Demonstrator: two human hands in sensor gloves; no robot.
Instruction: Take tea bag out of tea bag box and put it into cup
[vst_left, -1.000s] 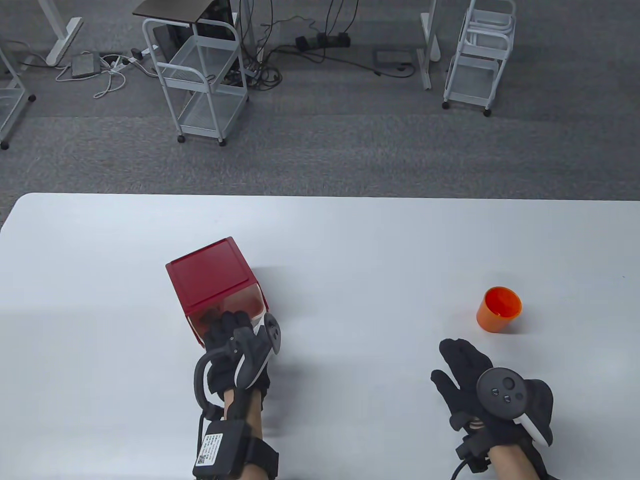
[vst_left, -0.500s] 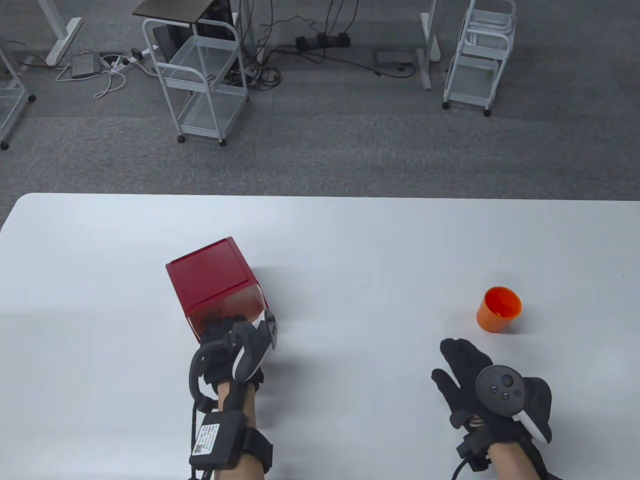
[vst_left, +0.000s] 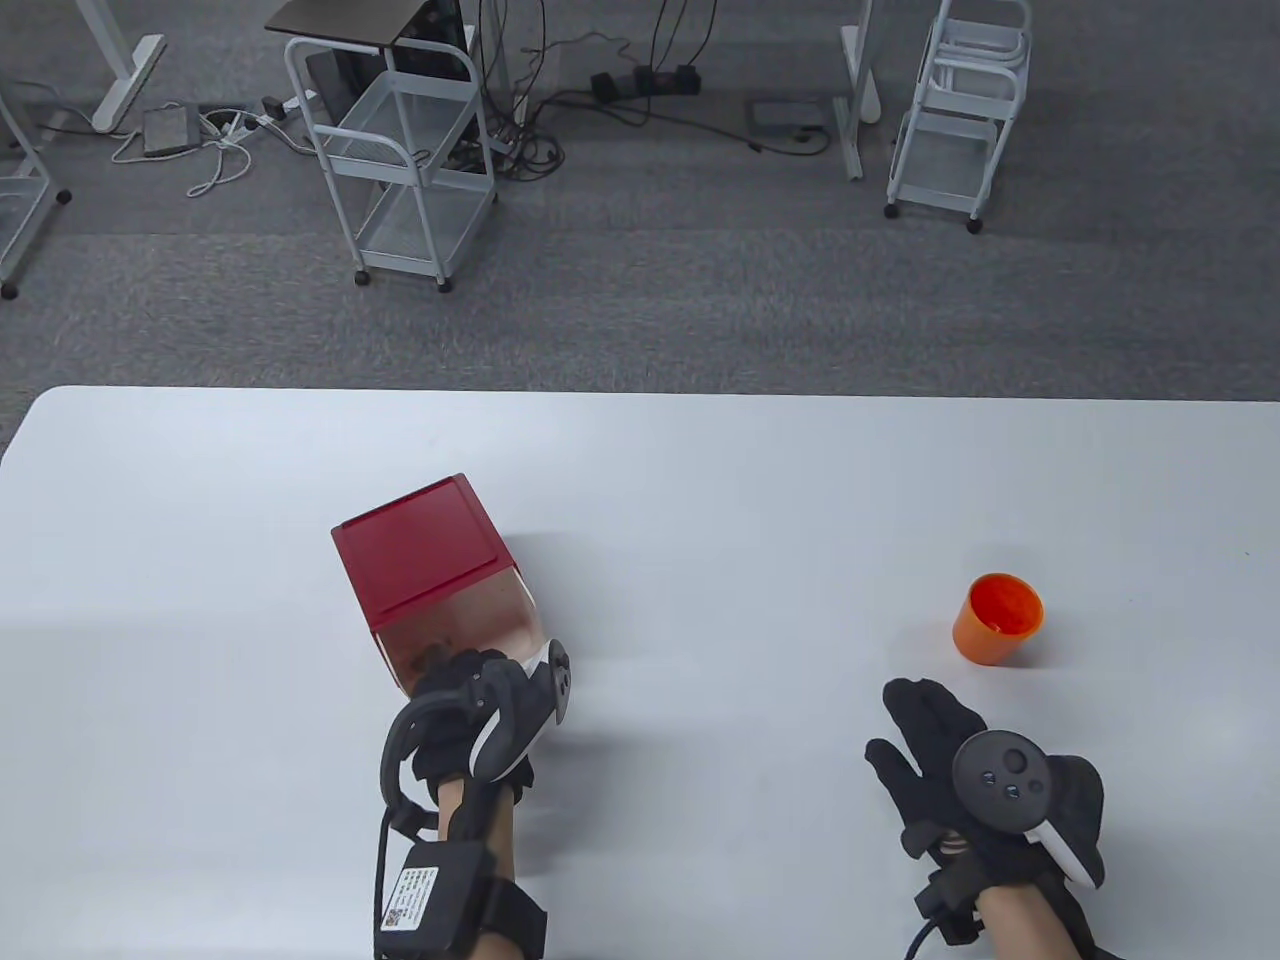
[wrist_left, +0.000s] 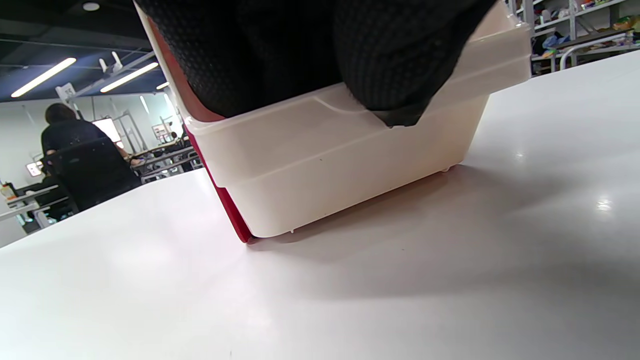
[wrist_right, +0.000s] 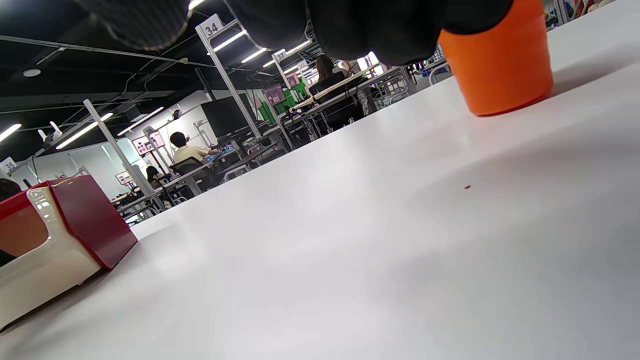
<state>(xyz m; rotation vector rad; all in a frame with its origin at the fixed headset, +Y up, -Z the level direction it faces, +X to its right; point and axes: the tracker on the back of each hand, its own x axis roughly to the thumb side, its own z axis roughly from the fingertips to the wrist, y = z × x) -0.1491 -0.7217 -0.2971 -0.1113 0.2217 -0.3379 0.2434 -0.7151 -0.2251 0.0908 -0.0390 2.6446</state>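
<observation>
The tea bag box (vst_left: 420, 545) has a red lid, a clear front and a white base, and stands left of centre on the white table (vst_left: 700, 470). My left hand (vst_left: 455, 680) is at the box's near opening, its fingers (wrist_left: 390, 60) curled over the white front rim (wrist_left: 340, 165). The glove hides whether the fingers hold a tea bag, and no tea bag shows. The orange cup (vst_left: 996, 617) stands upright at the right, and the table view shows nothing in it. My right hand (vst_left: 925, 715) lies flat and open on the table just near-left of the cup (wrist_right: 500, 65).
The box also shows at the left of the right wrist view (wrist_right: 75, 220). Bare table lies between the box and the cup. Beyond the far table edge are white wire carts (vst_left: 400, 150) and cables on the carpet.
My left hand reached deeper into the box opening, then drew back a little toward me and to the right. The right hand, box and cup have not moved.
</observation>
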